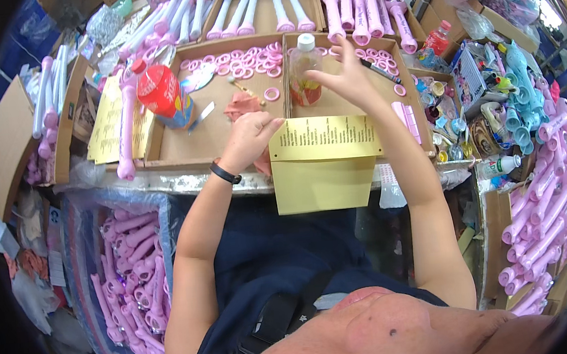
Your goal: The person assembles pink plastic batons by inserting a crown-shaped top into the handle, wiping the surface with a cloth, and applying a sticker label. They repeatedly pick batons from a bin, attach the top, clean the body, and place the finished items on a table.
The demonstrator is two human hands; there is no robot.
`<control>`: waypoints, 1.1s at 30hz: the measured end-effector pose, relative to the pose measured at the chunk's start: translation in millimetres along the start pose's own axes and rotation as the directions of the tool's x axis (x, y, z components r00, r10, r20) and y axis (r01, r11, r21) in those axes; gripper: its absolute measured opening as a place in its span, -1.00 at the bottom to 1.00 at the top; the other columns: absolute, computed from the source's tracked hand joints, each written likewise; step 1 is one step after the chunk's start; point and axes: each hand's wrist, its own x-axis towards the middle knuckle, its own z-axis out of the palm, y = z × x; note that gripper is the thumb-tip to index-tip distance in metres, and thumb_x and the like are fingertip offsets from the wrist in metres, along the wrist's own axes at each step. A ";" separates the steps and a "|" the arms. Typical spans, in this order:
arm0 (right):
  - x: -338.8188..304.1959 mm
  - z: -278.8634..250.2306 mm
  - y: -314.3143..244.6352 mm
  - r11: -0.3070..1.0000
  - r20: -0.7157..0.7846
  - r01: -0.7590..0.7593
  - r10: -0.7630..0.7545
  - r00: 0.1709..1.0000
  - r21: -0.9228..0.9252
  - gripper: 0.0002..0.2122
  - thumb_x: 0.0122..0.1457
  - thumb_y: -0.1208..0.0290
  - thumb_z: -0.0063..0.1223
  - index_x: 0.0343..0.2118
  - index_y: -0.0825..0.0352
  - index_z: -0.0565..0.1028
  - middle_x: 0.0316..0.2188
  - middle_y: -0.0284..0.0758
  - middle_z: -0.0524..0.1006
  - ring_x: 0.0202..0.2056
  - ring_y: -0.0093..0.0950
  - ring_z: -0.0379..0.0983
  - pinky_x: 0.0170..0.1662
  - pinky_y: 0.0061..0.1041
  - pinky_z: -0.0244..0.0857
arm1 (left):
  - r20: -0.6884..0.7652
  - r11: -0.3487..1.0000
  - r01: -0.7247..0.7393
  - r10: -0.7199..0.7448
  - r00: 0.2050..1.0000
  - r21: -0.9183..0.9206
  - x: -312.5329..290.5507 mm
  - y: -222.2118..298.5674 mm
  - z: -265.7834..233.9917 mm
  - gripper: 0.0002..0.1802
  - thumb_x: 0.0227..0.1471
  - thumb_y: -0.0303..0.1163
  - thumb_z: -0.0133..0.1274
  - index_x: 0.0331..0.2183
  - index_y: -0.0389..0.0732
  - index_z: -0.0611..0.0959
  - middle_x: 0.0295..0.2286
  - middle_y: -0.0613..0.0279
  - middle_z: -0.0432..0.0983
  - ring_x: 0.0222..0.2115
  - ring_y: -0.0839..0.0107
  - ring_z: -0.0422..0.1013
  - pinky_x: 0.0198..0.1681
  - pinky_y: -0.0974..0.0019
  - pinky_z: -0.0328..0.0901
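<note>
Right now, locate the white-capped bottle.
Head view, upper centre: the white-capped bottle stands just left of the right hand, beyond the yellow printed paper.

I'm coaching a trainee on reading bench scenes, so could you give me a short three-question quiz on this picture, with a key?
1. Which of the person's hands grips the yellow sheet, and where on it?
2. True or false: all the pink rings lie to the left of the clear bottle.
3. How is the right hand posed? A: clenched in a fist. B: open, thumb held away from the fingers. C: flat on the sheet.

Key:
1. The left hand, at the sheet's upper left corner.
2. False; more rings lie to the bottle's right.
3. B.
</note>
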 end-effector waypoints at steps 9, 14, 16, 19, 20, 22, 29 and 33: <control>46.6 -43.3 7.7 0.998 -0.230 -0.067 0.066 0.971 0.001 -0.22 -0.15 -0.04 0.27 0.04 0.43 0.27 -0.07 -0.08 0.45 -0.10 -0.28 0.45 -0.05 -0.40 0.30 | 0.021 0.989 0.147 -0.146 0.989 -0.032 90.4 -34.7 21.6 -0.61 0.10 -0.16 -0.02 -0.43 -0.36 0.60 -0.59 0.17 0.40 -0.50 0.38 0.34 -0.43 0.32 0.21; 17.4 -117.7 -15.9 0.992 -0.583 0.114 -0.128 0.802 -0.061 -0.35 -0.05 0.16 0.27 0.03 0.47 0.31 -0.09 -0.15 0.46 -0.15 -0.41 0.45 -0.14 -0.52 0.31 | 0.000 0.861 -0.020 0.023 1.000 0.509 142.0 -46.5 59.1 -0.60 0.07 -0.05 -0.06 -0.50 -0.18 0.61 -0.45 0.22 0.49 -0.29 0.26 0.40 0.02 -0.14 -0.04; -2.8 -136.8 -20.7 0.981 -0.574 0.102 -0.179 0.799 -0.165 -0.38 -0.03 0.19 0.26 0.03 0.48 0.31 -0.09 -0.17 0.46 -0.14 -0.42 0.44 -0.15 -0.54 0.31 | 0.009 0.810 -0.040 0.043 0.999 0.585 155.7 -50.0 75.2 -0.65 0.05 -0.01 -0.05 -0.46 -0.05 0.65 -0.36 0.30 0.51 -0.19 0.26 0.38 0.04 -0.41 -0.19; -27.9 -151.0 -15.8 0.957 -0.557 0.079 -0.228 0.799 -0.278 -0.40 -0.01 0.23 0.24 0.05 0.47 0.30 -0.08 -0.18 0.46 -0.12 -0.44 0.42 -0.15 -0.53 0.30 | -0.017 0.722 -0.006 0.025 1.000 0.692 171.6 -57.4 85.6 -0.67 0.04 -0.01 -0.05 -0.42 0.00 0.67 -0.33 0.32 0.51 -0.17 0.24 0.38 0.06 -0.39 -0.19; -39.6 -152.1 -11.8 0.958 -0.544 0.049 -0.203 0.814 -0.284 -0.42 0.02 0.30 0.22 0.06 0.47 0.29 -0.07 -0.18 0.45 -0.11 -0.44 0.41 -0.14 -0.53 0.29 | -0.003 0.713 -0.008 0.015 1.000 0.701 173.7 -60.8 85.4 -0.68 0.02 0.00 -0.03 -0.41 0.03 0.67 -0.31 0.31 0.51 -0.16 0.22 0.37 0.08 -0.39 -0.22; -57.7 -149.7 -1.8 0.984 -0.523 0.055 -0.139 0.841 -0.171 -0.43 0.03 0.34 0.21 0.07 0.48 0.28 -0.07 -0.17 0.45 -0.10 -0.43 0.41 -0.12 -0.52 0.27 | -0.048 0.696 -0.031 0.094 0.994 0.718 175.9 -66.3 83.2 -0.69 0.01 -0.01 -0.01 -0.44 0.01 0.67 -0.31 0.31 0.52 -0.17 0.23 0.38 0.09 -0.39 -0.23; -101.7 -117.8 23.2 0.999 -0.375 0.033 -0.019 0.927 0.032 -0.45 0.03 0.41 0.20 0.07 0.49 0.26 0.00 -0.15 0.39 -0.08 -0.45 0.37 -0.06 -0.49 0.22 | 0.177 0.390 -0.263 0.244 0.954 0.883 151.4 -46.0 99.3 -0.16 -0.15 0.13 0.10 0.14 0.03 0.27 0.15 -0.08 0.03 0.19 0.00 -0.07 0.20 -0.25 -0.29; -108.0 -105.6 23.3 0.993 -0.353 -0.017 0.057 0.934 0.116 -0.42 0.03 0.41 0.21 0.10 0.49 0.24 0.01 -0.14 0.37 -0.09 -0.44 0.35 -0.04 -0.50 0.21 | 0.531 0.693 -0.340 -0.073 0.844 0.636 116.1 -17.0 115.5 0.07 -0.26 0.35 0.07 0.21 0.05 0.12 0.19 -0.25 -0.18 0.23 -0.17 -0.27 0.19 -0.29 -0.26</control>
